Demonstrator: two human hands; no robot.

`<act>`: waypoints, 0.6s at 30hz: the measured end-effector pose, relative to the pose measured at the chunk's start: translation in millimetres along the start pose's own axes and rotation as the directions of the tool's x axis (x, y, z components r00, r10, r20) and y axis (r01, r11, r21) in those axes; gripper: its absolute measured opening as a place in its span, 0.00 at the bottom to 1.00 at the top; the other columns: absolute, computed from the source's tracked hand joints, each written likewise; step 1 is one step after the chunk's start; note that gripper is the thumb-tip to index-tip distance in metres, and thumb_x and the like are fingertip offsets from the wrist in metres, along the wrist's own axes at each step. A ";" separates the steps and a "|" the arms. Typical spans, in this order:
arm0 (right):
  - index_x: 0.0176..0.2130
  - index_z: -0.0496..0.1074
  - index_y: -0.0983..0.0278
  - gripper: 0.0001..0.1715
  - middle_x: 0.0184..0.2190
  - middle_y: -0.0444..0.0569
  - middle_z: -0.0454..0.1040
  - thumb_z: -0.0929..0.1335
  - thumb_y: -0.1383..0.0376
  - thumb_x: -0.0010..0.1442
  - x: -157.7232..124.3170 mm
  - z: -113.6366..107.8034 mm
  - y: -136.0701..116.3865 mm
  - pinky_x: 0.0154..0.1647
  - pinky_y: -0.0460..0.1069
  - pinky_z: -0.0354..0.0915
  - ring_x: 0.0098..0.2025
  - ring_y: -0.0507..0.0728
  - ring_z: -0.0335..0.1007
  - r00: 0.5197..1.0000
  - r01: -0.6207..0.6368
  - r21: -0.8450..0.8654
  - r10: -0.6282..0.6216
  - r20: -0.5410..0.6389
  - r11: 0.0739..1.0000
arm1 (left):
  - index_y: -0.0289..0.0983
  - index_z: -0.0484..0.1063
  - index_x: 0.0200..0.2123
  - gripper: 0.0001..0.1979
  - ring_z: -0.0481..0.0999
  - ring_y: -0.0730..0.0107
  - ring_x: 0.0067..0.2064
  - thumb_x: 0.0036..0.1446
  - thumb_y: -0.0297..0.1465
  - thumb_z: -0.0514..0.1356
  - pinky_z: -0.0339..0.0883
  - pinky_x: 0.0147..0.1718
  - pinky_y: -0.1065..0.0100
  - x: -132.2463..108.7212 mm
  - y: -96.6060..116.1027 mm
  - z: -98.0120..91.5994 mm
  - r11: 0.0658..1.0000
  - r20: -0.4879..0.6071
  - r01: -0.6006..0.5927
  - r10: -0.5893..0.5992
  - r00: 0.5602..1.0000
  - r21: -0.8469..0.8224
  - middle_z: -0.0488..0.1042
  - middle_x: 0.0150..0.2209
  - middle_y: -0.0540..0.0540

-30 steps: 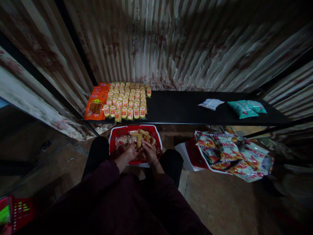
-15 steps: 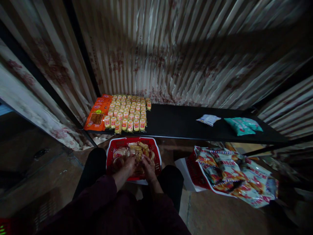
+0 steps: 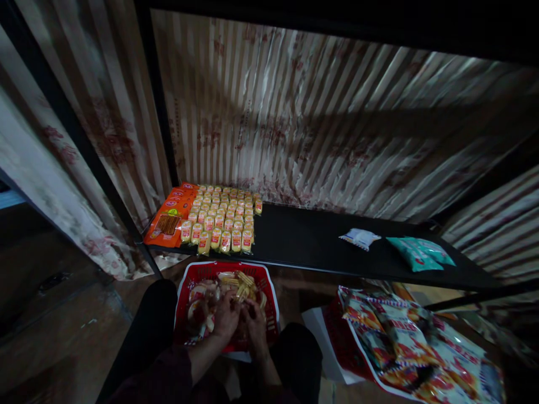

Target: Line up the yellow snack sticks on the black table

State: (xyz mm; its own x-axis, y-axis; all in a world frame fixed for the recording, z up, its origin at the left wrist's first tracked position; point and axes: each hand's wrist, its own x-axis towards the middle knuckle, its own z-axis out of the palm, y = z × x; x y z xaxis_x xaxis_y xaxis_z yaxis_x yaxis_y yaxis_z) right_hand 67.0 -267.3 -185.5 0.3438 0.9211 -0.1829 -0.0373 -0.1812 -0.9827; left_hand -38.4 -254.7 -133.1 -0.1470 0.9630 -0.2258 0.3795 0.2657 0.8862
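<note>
A striped curtain (image 3: 269, 101) hangs behind a black shelf (image 3: 298, 235). Below the shelf, a basket of snack bags (image 3: 404, 336) stands at the right; a red basket (image 3: 206, 272) between the person's knees contains wrapped yellow snacks (image 3: 244, 283). Rows of small packets (image 3: 223, 219) lie beside orange pouches (image 3: 172, 216). The left hand (image 3: 227, 317) and right hand (image 3: 254, 322) meet near the yellow snacks, fingers bent; whether they are clamped on one cannot be told.

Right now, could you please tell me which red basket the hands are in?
The left basket, between the knees: left hand and right hand reach into it; the right basket, heaped with bags, stands untouched.
</note>
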 end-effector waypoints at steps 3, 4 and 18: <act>0.38 0.76 0.61 0.30 0.39 0.54 0.79 0.74 0.45 0.40 3.0 -1.3 -0.1 0.47 0.56 0.71 0.43 0.64 0.76 1.000 -0.010 0.034 0.011 -0.014 0.999 | 0.37 0.73 0.45 0.16 0.73 0.64 0.54 0.53 0.23 0.54 0.62 0.57 0.65 -4.7 1.2 3.2 0.999 -0.038 -0.049 0.049 0.998 0.005 0.75 0.49 0.41; 0.38 0.76 0.62 0.31 0.39 0.54 0.79 0.74 0.45 0.40 4.4 -2.0 0.5 0.48 0.57 0.70 0.44 0.64 0.75 1.000 -0.018 0.044 0.019 -0.023 0.999 | 0.37 0.73 0.46 0.17 0.72 0.64 0.54 0.53 0.23 0.54 0.61 0.58 0.64 -6.1 1.9 4.2 0.999 -0.051 -0.049 0.048 0.998 0.000 0.74 0.50 0.42; 0.42 0.77 0.58 0.23 0.46 0.50 0.79 0.73 0.49 0.49 -0.9 -1.2 -51.1 0.51 0.52 0.69 0.51 0.62 0.73 0.999 0.008 0.139 -0.015 0.047 0.990 | 0.38 0.71 0.53 0.21 0.61 0.57 0.64 0.57 0.23 0.52 0.55 0.64 0.54 -19.9 33.9 7.6 0.955 -0.034 -0.276 0.281 0.959 0.109 0.62 0.60 0.38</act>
State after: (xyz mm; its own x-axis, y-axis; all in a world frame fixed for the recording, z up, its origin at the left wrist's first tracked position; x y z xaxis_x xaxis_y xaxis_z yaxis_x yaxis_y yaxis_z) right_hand 69.7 -259.3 -135.1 0.3002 0.9387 -0.1695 -0.1646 -0.1240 -0.9785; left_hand -15.7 -264.6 -101.7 -0.0649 0.9968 0.0462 0.5026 -0.0073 0.8645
